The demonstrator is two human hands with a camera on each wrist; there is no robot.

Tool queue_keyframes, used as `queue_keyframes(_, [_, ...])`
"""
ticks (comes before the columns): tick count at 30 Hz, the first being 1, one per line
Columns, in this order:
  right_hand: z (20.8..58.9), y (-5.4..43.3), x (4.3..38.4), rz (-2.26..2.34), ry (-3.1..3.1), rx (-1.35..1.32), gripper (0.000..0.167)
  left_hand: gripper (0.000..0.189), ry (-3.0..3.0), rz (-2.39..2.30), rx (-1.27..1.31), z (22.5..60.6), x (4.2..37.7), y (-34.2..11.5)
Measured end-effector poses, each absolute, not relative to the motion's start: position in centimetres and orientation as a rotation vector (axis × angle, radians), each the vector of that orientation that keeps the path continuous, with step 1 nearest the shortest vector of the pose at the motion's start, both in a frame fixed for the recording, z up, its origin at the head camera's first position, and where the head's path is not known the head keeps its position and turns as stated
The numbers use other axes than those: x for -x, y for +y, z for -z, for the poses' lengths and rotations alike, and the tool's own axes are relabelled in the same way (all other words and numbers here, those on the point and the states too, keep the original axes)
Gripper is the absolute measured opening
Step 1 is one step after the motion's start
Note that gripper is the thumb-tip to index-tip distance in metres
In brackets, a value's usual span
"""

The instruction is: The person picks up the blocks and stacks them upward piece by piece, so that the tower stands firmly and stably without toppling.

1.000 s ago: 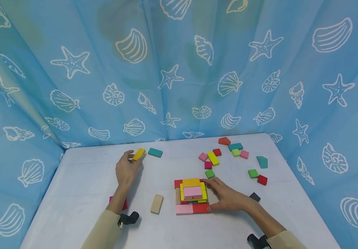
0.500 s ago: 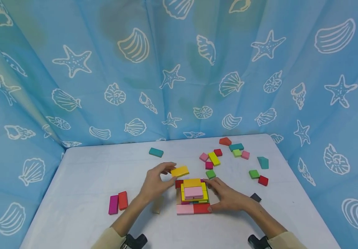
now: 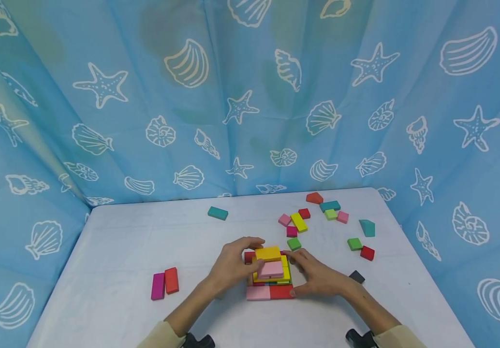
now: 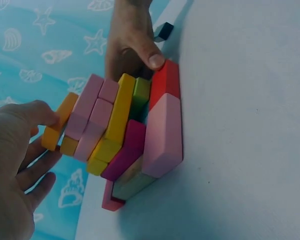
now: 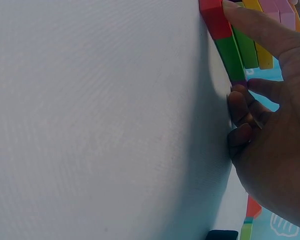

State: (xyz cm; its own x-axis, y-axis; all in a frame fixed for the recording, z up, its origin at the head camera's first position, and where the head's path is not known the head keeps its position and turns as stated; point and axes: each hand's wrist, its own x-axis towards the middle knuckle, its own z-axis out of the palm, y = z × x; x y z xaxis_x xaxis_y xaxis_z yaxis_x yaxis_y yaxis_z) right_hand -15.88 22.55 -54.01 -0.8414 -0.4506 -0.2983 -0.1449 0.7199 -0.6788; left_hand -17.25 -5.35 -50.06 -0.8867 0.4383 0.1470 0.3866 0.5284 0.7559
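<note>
A stack of coloured wooden blocks (image 3: 270,291) stands in layers on the white table, with red and pink blocks along its front base. At its top, my left hand (image 3: 231,266) pinches an orange-yellow block (image 4: 61,120) between thumb and fingers. This block lies over or just against the upper pink blocks (image 4: 85,107); whether it rests fully is unclear. My right hand (image 3: 319,276) holds the stack's right side. Its thumb touches the red base block (image 5: 214,19) and its index finger reaches the far corner, beside the green blocks (image 5: 230,57).
Several small blocks lie behind and right of the stack, among them a yellow block (image 3: 299,222) and a green cube (image 3: 294,243). A teal block (image 3: 217,213) is at the back. Magenta (image 3: 158,286) and red (image 3: 171,280) blocks lie left, a black one (image 3: 357,276) right.
My left hand has carried the orange-yellow block from the back left, rightward to the top of the stack. Its forearm now covers the plain wooden block. The right hand has stayed in place.
</note>
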Motion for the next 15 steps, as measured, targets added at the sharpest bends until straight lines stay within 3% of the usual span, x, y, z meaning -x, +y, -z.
queue_keyframes(15, [54.02, 22.50, 15.79, 0.926, 2.478, 0.452, 0.104, 0.051, 2.683, -1.268, -0.718, 50.21, 17.23, -5.42])
